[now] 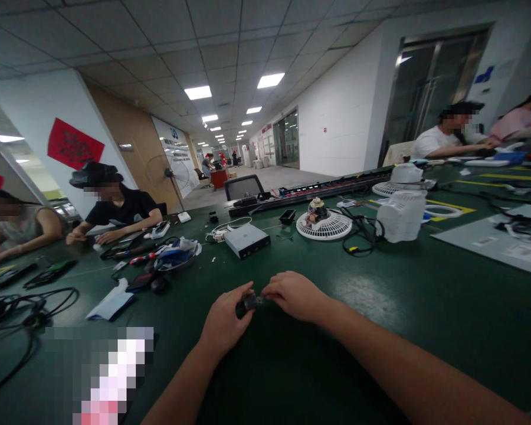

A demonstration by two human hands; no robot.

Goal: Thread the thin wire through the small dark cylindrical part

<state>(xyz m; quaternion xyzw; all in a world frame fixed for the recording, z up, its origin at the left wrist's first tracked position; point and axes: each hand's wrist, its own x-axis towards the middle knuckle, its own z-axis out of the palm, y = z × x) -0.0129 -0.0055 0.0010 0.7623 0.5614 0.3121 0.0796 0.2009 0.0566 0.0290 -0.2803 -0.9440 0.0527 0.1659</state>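
Note:
My left hand [229, 316] grips a small, dark cylindrical part [249, 301] with a greyish end that points right. Its exact kind is too small to tell. Thumb and fingers close around it just above the green tabletop [292, 372]. Close by on the right, my right hand [295, 295] has its fingertips pinched together at the part's grey end. Whatever those fingertips hold, if anything, is hidden. Beyond both hands lies a silver optical drive [248, 240].
An opened fan head with a white grille [324, 227], a white housing [402, 217] and a black cable [363, 236] lie ahead on the right. A small black box [287, 216] stands behind. Cloths, tools and cables lie left. Other people [119, 203] sit around the table.

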